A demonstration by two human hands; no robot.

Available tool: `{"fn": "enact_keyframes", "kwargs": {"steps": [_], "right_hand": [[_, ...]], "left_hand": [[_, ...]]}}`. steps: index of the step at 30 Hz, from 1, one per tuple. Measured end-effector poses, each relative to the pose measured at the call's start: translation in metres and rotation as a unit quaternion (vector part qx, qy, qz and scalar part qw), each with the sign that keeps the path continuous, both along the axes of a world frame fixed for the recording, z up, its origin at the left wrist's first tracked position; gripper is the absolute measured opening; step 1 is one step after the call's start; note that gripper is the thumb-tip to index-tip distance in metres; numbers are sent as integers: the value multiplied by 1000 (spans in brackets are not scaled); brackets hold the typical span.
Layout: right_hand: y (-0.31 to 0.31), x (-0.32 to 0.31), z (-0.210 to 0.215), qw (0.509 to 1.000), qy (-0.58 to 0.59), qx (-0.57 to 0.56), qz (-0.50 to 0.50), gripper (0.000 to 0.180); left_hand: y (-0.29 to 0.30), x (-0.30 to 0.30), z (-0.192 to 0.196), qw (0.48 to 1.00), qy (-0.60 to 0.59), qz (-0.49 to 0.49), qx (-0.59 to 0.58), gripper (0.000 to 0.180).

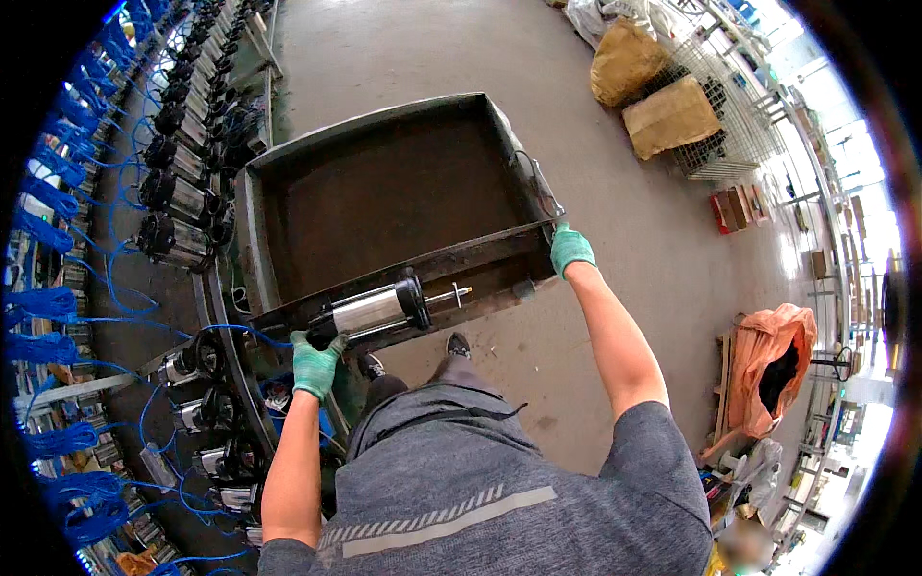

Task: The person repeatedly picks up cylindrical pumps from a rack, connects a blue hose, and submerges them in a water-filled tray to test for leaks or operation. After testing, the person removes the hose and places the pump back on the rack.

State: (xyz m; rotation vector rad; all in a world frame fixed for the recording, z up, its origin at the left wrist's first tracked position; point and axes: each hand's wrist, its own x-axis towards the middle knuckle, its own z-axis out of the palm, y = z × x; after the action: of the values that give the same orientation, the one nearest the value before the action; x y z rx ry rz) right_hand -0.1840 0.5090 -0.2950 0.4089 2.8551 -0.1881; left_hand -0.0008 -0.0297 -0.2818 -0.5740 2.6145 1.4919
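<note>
Both hands wear green gloves. The left hand [315, 363] is closed around the black rear end of one pump motor [376, 309], a cylinder with a shiny steel body, black end caps and a thin shaft pointing toward the right hand. The motor lies across the near rim of one large, dark metal tray [384, 192], just ahead of the left hand. The right hand [570, 250] grips the near right corner of that tray, fingers curled over the rim; the tray sits tilted, its far side lifted away from both hands. A thin cable [540, 187] runs along the tray's right wall, just beyond the right hand.

To the left of the left hand, a curved conveyor line [182, 206] carries a row of similar motors, too many and too small farther off to count surely, with blue hoses [43, 307] coiling among them. Below the hands, the person's grey shirt and two dark shoes show over the concrete floor [634, 240]. Far beyond the right hand lie two brown sacks [653, 91] by a wire cage [735, 134]. To the right of the right arm stands one orange bag [768, 370].
</note>
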Motion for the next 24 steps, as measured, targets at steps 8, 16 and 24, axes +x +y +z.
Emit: {"fn": "enact_keyframes", "kwargs": {"steps": [8,16,24], "right_hand": [[-27,-15,21,998,55,-8,-1,31],[-144,27,66,938,230,-204,159,29],[-314,76,89,917,204,-167,298,19]], "left_hand": [[14,-4,44,996,-48,6,-69,77],[-4,2,44,977,-119,-37,-170,72],[-166,-26,13,838,-19,-168,-518,41]]}}
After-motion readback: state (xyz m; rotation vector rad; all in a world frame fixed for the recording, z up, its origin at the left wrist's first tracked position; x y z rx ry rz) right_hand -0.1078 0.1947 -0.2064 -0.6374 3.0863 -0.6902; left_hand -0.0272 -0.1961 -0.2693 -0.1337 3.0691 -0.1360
